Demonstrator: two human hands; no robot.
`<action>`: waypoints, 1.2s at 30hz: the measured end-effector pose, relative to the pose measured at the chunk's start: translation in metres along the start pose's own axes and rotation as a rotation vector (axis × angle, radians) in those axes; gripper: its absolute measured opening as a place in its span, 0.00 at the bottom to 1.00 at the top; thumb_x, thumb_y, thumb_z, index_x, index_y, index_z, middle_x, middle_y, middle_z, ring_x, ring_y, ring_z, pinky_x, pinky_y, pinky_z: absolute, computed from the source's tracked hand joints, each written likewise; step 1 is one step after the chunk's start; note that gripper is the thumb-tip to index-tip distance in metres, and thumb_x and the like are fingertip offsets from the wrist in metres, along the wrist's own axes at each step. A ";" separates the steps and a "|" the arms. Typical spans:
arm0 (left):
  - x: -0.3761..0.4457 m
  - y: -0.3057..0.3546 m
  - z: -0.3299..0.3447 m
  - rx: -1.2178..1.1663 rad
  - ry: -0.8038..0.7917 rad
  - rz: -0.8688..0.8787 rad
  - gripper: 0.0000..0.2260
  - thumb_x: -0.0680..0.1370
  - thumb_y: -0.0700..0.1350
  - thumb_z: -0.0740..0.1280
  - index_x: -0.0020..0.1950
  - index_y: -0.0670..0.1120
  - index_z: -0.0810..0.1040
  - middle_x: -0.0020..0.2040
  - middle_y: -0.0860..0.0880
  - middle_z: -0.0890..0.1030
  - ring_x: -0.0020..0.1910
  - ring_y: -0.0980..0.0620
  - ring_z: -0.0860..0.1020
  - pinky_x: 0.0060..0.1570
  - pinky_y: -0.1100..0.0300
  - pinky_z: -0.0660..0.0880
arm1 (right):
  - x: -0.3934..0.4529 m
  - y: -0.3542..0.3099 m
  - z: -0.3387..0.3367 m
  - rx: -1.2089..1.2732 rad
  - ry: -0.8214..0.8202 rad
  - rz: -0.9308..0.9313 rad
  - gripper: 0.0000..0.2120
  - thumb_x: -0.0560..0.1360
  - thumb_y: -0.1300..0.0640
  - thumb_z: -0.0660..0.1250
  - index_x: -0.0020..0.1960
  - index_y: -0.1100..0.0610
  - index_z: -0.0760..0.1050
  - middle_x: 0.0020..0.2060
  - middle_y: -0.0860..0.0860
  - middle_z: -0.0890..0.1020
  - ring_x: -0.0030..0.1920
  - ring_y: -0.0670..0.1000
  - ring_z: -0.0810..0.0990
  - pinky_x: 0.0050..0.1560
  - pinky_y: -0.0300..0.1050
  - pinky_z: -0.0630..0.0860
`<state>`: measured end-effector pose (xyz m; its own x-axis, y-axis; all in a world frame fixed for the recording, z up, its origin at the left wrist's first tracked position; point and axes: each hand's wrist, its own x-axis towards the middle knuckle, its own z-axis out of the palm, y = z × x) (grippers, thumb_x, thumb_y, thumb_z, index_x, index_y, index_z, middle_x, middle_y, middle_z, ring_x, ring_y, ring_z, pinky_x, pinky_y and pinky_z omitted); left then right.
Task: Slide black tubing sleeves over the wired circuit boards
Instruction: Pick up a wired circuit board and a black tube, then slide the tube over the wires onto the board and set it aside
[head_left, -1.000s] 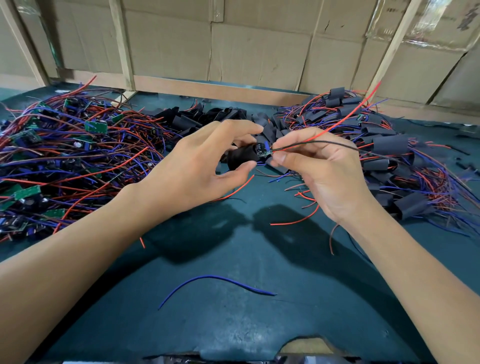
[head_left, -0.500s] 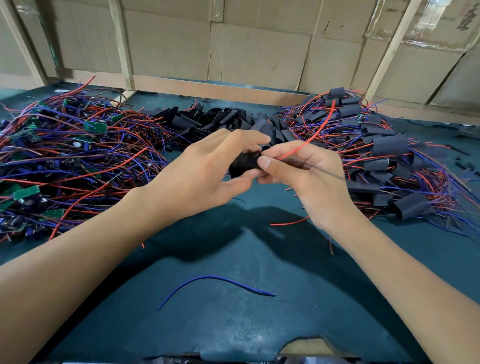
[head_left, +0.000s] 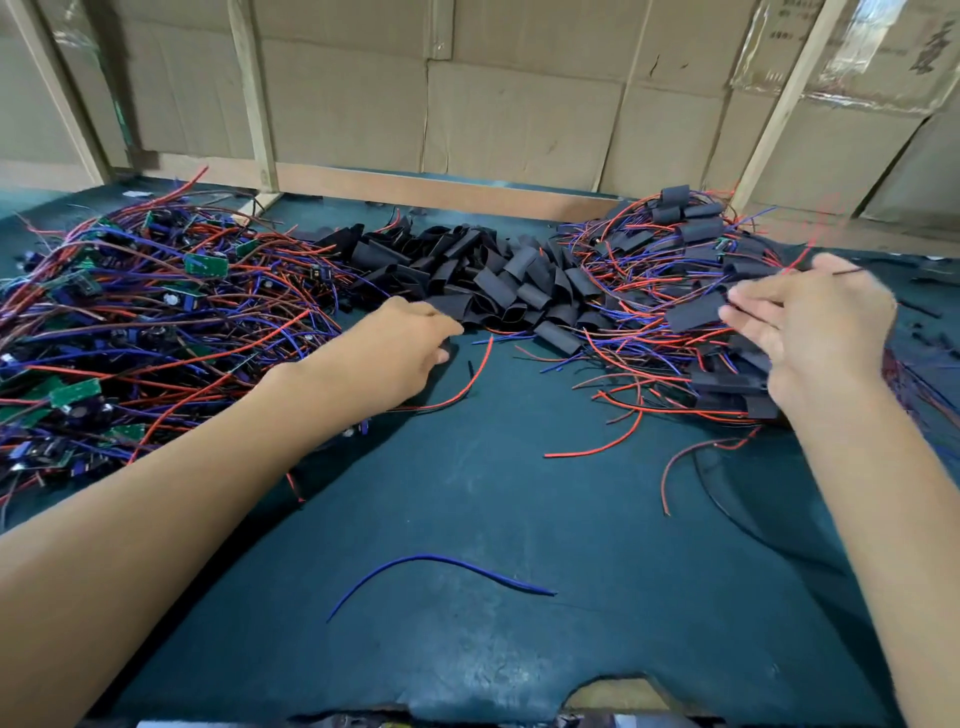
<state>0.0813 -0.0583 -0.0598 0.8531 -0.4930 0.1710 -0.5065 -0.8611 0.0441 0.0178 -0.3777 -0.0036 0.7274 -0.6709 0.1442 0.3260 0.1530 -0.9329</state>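
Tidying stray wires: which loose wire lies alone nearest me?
The blue wire, curved on bare mat well clear of every pile; the loose red ones lie farther back.

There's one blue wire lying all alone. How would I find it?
Start at the dark green table mat and look at its near part, between the person's two forearms. The lone blue wire lies there in a gentle arch. Every other wire sits tangled in the heaps farther back, while this one touches nothing but the mat.
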 end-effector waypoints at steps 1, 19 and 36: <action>0.001 0.000 -0.002 -0.016 0.011 -0.005 0.20 0.83 0.45 0.62 0.75 0.46 0.69 0.68 0.42 0.75 0.67 0.38 0.71 0.67 0.46 0.68 | 0.002 0.001 0.001 0.043 0.038 -0.025 0.29 0.75 0.72 0.62 0.75 0.63 0.62 0.43 0.62 0.82 0.38 0.59 0.85 0.38 0.49 0.84; -0.037 0.059 -0.029 -0.687 0.587 0.306 0.31 0.76 0.37 0.73 0.76 0.51 0.66 0.49 0.54 0.79 0.52 0.57 0.79 0.54 0.65 0.78 | -0.095 0.041 0.051 -0.285 -0.767 -0.282 0.16 0.74 0.62 0.75 0.62 0.59 0.82 0.51 0.61 0.85 0.41 0.58 0.86 0.39 0.49 0.84; -0.020 0.027 -0.014 -0.319 0.011 -0.234 0.12 0.76 0.52 0.71 0.42 0.43 0.83 0.41 0.43 0.84 0.37 0.45 0.77 0.38 0.60 0.76 | -0.068 0.037 0.044 -0.206 -0.713 0.387 0.05 0.77 0.63 0.71 0.53 0.60 0.81 0.29 0.52 0.75 0.28 0.53 0.80 0.31 0.46 0.80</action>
<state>0.0491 -0.0698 -0.0481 0.9495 -0.2853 0.1303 -0.3137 -0.8674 0.3864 0.0074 -0.2945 -0.0336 0.9955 0.0318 -0.0895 -0.0922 0.0967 -0.9910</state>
